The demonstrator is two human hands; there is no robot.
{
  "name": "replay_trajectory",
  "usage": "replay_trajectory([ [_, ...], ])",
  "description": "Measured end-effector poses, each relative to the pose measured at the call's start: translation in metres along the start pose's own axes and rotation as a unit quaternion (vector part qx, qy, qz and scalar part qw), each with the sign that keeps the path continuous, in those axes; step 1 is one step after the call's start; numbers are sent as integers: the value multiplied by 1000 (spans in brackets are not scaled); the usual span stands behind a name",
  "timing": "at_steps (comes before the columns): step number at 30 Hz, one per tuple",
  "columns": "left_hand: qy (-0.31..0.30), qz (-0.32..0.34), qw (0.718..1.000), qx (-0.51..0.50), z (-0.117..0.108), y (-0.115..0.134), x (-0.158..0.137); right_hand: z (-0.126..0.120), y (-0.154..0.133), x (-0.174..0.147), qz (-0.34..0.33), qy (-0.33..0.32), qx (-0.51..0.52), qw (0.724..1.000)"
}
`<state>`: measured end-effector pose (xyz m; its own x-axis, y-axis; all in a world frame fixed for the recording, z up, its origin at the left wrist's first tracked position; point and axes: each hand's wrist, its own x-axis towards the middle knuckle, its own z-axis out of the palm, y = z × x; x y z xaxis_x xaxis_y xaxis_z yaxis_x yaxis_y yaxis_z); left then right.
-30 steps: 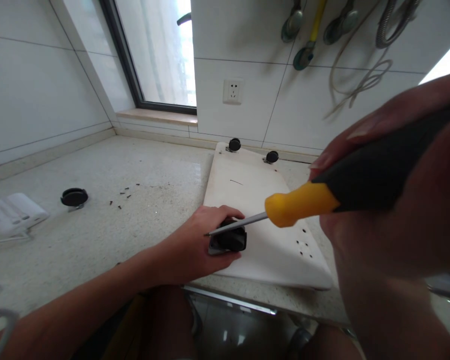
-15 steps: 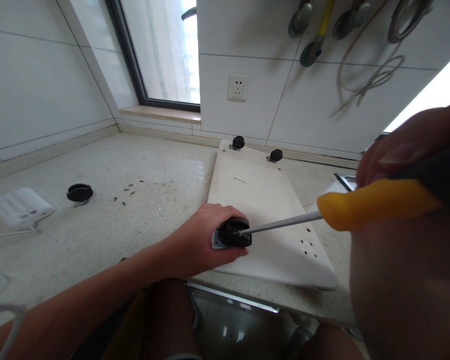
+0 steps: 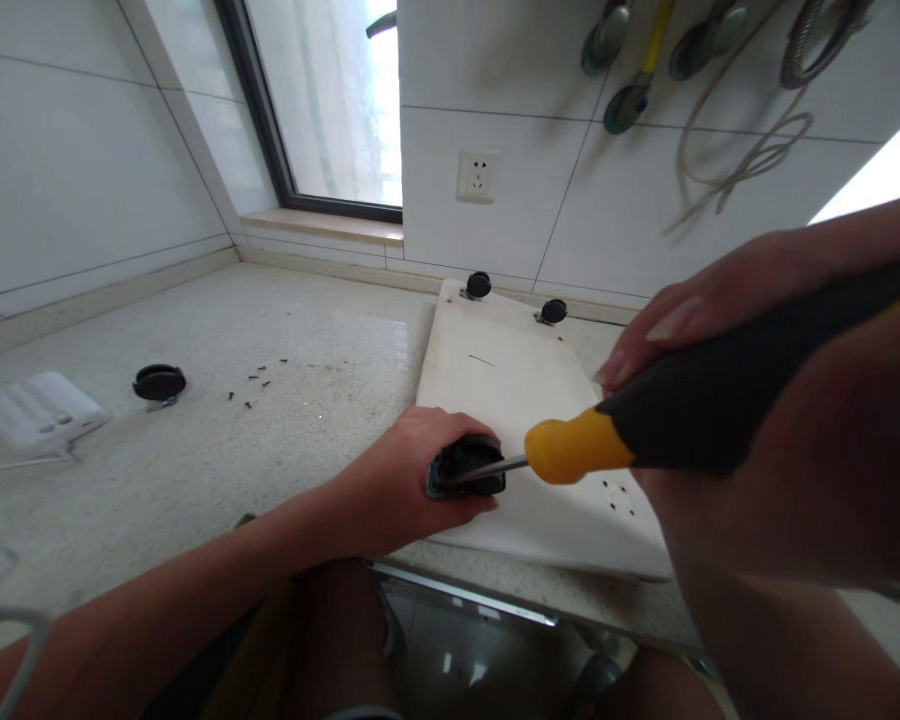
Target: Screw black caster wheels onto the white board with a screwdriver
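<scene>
Barely visible — screwdriver tip at caster in left hand.

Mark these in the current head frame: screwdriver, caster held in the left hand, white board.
Screwdriver (image 3: 686, 405): head view, on the black part of the handle.
Held caster (image 3: 475, 450): head view, on the dark wheel part.
White board (image 3: 510, 390): head view, on its bare upper face.
</scene>
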<state>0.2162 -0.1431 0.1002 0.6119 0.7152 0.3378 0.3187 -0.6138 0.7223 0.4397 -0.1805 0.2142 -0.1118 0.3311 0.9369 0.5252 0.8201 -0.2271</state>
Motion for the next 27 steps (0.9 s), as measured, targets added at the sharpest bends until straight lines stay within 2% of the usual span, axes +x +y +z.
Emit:
replay_trajectory([
  [4,15,2,999,-43,-1,1,1,27,-4,4,-18,58,-21,998],
  [8,39,5,996,-76,0,0,1,45,2,-5,-83,130,29,988],
  [10,42,7,996,-83,0,-1,1,49,-2,-8,-64,149,37,986],
  [13,34,5,997,-66,0,-2,1,48,-13,-12,46,116,40,991],
  [15,22,6,998,-50,0,-2,1,48,-15,-14,92,87,52,991],
  [18,6,11,999,-36,-1,0,1,51,-8,-15,74,99,64,990],
  [21,4,12,999,-29,-2,5,0,53,-1,-11,8,113,55,992],
  [24,-4,-3,1000,-7,-3,9,0,44,-5,-6,-27,64,46,996],
  [27,-22,3,1000,12,-3,8,1,27,-11,-1,-31,-45,36,998],
])
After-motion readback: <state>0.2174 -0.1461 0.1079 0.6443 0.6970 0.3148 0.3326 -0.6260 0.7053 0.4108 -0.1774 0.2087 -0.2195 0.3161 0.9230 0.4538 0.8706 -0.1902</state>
